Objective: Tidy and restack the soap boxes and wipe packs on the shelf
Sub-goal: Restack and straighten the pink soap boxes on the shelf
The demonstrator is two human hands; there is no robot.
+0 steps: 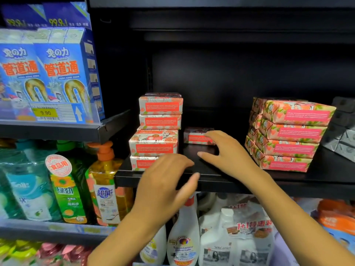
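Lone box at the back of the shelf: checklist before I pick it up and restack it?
1. Grip on the lone box: right hand has fingers over the box's right end, not curled round it. Not ok.
2. Left hand free: open, holds nothing. Ok.
3. Left stack squared: its third box sits further forward and left than the two above it. Not ok.
4. Gap to the right stack: the lone box stands apart from it. Ok.
5. Path forward: bare shelf in front of the lone box. Ok.
6. More boxes behind the lone box: too dark. Cannot tell.
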